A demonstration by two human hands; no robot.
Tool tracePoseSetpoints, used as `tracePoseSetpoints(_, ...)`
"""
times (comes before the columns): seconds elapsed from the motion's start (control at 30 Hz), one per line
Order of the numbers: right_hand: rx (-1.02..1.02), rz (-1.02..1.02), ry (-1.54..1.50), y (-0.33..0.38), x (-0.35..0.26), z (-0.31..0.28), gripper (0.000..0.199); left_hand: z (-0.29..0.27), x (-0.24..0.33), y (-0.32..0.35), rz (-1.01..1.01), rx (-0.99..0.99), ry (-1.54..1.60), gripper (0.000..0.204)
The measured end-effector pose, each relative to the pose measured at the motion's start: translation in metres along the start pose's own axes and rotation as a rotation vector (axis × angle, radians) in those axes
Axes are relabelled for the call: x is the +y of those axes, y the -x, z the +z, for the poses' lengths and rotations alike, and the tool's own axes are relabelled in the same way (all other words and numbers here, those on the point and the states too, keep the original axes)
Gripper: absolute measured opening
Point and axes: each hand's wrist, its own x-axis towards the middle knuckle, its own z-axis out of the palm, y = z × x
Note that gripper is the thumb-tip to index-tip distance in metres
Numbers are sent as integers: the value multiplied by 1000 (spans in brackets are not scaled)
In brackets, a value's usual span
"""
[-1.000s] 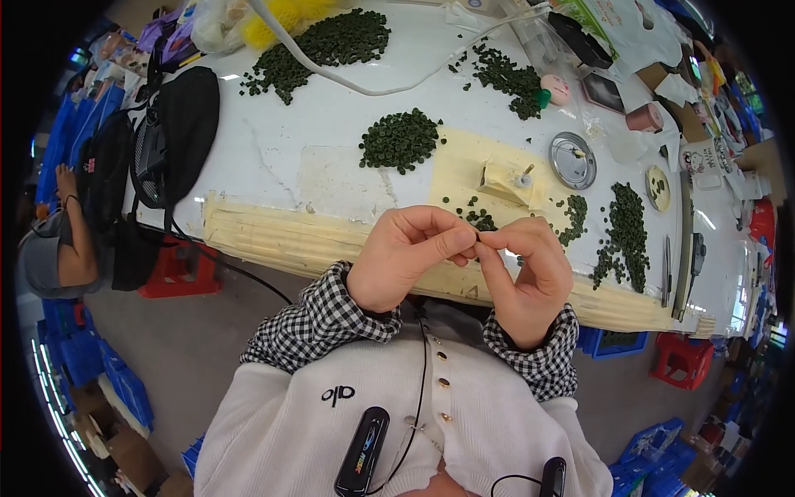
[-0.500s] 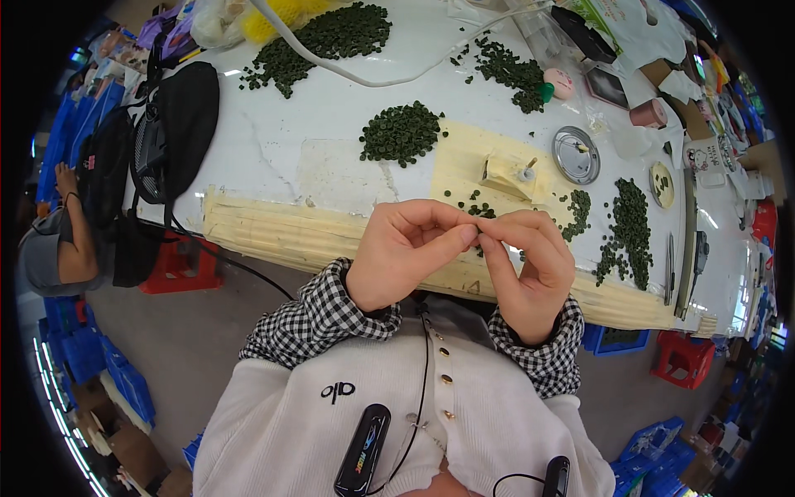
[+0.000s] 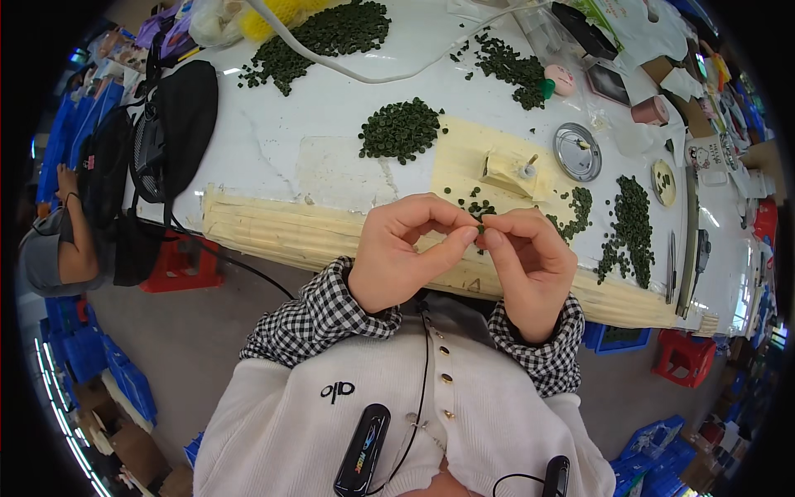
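Note:
My left hand (image 3: 406, 253) and my right hand (image 3: 532, 269) meet fingertip to fingertip above the table's near edge. Between them is a small dark green piece (image 3: 480, 229), pinched by thumb and forefinger on both sides. Its exact kind is too small to make out. Just beyond my fingers, several like pieces (image 3: 475, 207) lie loose on a cream sheet (image 3: 455, 153). A tape-wrapped block with a short upright pin (image 3: 509, 176) stands on that sheet. To its left is a round heap of green pieces (image 3: 401, 131).
Further green heaps lie at the far left (image 3: 331, 41), far right (image 3: 509, 70) and right (image 3: 628, 232). A round metal dish (image 3: 576, 152), tweezers (image 3: 671, 267) and a black-handled tool (image 3: 701, 248) sit on the right. A black bag (image 3: 186, 124) rests left; a white cable (image 3: 348, 76) crosses behind.
My fingertips have parted slightly, and the green piece between them shows more plainly. My right hand has shifted a little to the right.

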Motion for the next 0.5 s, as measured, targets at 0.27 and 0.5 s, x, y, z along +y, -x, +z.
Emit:
tracePoseSetpoints(0.27,-13,-23,27,1,0,1,14,-3,1,-1,183,-17,-250,11)
tracePoseSetpoints(0.5,-9,-77,120,2,7,0,13,-4,0,1,144,-23,-287,11)
